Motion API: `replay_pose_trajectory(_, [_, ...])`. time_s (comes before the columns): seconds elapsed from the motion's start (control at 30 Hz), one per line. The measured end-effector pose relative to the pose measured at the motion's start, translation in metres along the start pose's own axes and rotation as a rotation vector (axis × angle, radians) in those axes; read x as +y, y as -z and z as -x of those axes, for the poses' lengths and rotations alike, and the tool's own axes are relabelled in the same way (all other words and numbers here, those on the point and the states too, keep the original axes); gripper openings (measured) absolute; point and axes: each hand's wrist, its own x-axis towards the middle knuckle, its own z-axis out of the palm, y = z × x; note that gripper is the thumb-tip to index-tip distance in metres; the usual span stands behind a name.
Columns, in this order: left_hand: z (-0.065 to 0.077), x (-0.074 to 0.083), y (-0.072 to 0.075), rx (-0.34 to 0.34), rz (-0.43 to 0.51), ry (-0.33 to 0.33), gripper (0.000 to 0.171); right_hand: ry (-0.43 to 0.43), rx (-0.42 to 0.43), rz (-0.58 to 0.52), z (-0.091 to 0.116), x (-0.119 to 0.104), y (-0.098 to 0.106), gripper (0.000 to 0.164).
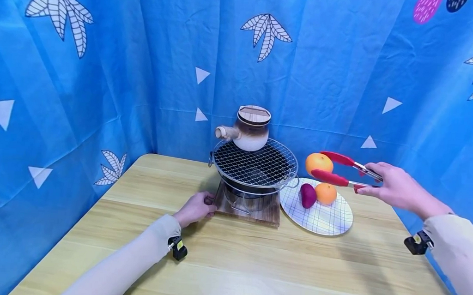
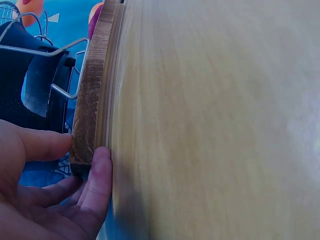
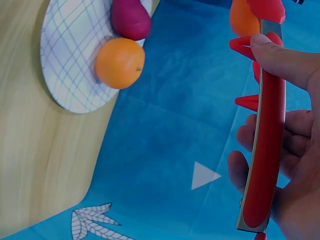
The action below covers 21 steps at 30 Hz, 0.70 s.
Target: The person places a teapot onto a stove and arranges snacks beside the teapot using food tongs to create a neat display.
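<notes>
My right hand [image 1: 397, 190] grips red-tipped metal tongs [image 3: 270, 150] above the right side of the table. An orange [image 1: 318, 164] is clasped between the tong tips, higher than the plate. Beneath it, a checked oval plate [image 1: 318, 221] carries a second orange [image 3: 119, 63] and a purple, eggplant-like piece [image 1: 308, 195]. At the left front corner of a dark wooden board [image 1: 252, 213], my left hand [image 1: 196, 209] pinches the edge; in the left wrist view the thumb lies on one face and fingers [image 2: 100, 175] on the other. A black stove [image 2: 45, 80] stands on that board.
A round wire grill [image 1: 256, 163] with side handles tops the stove. On its back part sits a lidded clay pot [image 1: 252, 132], its handle pointing left. Blue curtain [image 1: 329, 80] hangs behind and beside the wooden table [image 1: 231, 263].
</notes>
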Motion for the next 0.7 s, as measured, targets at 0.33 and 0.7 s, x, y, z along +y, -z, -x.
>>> replay_pose_trajectory(0.33, [0.002, 0.001, 0.000, -0.004, 0.005, -0.002, 0.046, 0.003, -0.021, -0.021, -0.014, -0.013, 0.005, 0.101])
replay_pose_trajectory(0.7, [0.002, 0.001, 0.000, -0.003, 0.009, -0.020, 0.045, 0.064, 0.029, -0.014, -0.035, -0.033, 0.011, 0.080])
